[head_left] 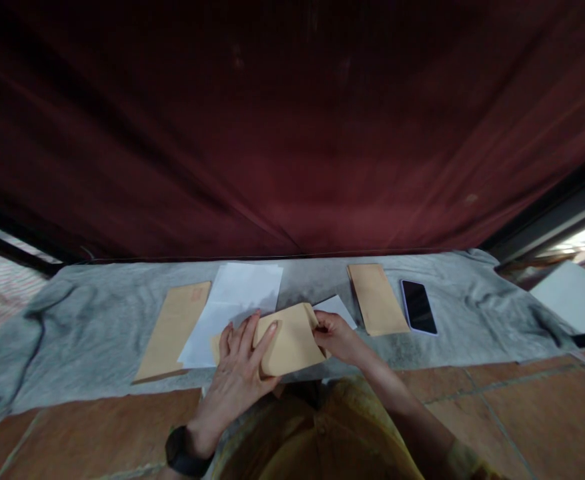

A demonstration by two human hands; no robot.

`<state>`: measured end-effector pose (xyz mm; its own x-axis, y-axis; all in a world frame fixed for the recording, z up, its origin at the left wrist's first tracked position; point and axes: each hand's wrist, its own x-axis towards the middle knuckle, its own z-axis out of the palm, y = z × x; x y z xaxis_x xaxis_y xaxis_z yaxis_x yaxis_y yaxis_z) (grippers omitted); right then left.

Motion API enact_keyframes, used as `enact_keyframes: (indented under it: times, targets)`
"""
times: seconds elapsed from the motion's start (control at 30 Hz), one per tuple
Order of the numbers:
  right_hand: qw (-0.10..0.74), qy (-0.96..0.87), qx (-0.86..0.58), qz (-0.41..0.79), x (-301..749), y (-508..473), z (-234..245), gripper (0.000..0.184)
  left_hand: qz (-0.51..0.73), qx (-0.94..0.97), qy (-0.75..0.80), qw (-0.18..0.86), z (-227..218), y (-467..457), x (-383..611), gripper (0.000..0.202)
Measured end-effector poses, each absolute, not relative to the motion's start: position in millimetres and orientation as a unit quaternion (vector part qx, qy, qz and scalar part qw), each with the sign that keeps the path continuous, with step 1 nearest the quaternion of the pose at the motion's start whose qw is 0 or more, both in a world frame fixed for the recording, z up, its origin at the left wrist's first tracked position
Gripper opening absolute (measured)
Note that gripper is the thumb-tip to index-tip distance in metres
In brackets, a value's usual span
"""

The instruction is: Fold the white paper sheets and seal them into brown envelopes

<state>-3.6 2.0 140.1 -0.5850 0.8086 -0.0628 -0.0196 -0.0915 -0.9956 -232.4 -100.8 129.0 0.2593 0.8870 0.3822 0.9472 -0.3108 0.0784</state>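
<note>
A tan paper envelope (292,340) is held between my two hands, close to my body and slightly raised at its right end. My left hand (239,370) grips its left end, with the thumb lying on top. My right hand (339,337) pinches the right end at the flap, and its fingertips are partly hidden there. White paper sheets (245,287) lie under and beyond my left hand. Behind my right hand is a smaller white paper piece (336,308), partly covered.
Left of the sheets lies a long tan envelope (172,327) with a red mark. To the right are a stack of tan envelopes (378,300) and a phone (419,307). Everything rests on grey cloth (477,313). A dark red curtain (292,153) hangs behind; tiled floor (547,407) lies in front.
</note>
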Motion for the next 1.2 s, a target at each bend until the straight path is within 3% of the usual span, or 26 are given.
enact_keyframes:
  times: [0.13,0.37,0.5,0.6,0.63,0.73,0.9,1.03,1.13,1.2]
  targets:
    - [0.333,-0.594,-0.334,0.652,-1.9,2.1,135.9,0.013,-0.198,-0.79,-0.577,0.064,128.5,-99.7,-229.9,0.101]
    - [0.419,-0.539,-0.389,0.618,1.4,0.8,121.2,0.035,-0.212,-0.792,-0.567,0.081,125.4,-90.2,-225.8,0.097]
    - [0.463,-0.527,-0.449,0.553,0.9,-2.5,117.6,0.028,-0.198,-0.796,-0.565,0.089,124.6,-84.0,-223.6,0.104]
    - [0.47,-0.589,-0.442,0.486,3.9,-1.5,116.0,0.008,-0.184,-0.799,-0.566,0.088,124.5,-81.9,-221.5,0.104]
    - [0.464,-0.62,-0.433,0.462,6.0,-0.6,115.2,0.003,-0.176,-0.8,-0.567,0.087,124.6,-81.7,-221.0,0.102]
    - [0.417,-0.691,-0.43,0.404,14.2,1.9,111.5,0.014,-0.15,-0.803,-0.57,0.086,123.5,-81.1,-221.6,0.098]
    - [0.27,-0.763,-0.481,0.337,27.3,0.8,103.1,0.02,-0.111,-0.828,-0.543,0.088,117.2,-79.4,-224.9,0.1]
    - [0.26,-0.707,-0.429,0.499,31.3,-3.5,103.0,0.025,-0.1,-0.843,-0.526,0.058,115.0,-80.9,-223.6,0.101]
    - [0.278,-0.577,-0.357,0.68,33.0,-8.2,109.7,0.016,-0.098,-0.849,-0.519,0.025,115.4,-84.4,-220.7,0.104]
    - [0.273,-0.474,-0.322,0.773,33.9,-12.7,115.3,0.023,-0.1,-0.853,-0.512,0.007,115.4,-86.7,-218.2,0.106]
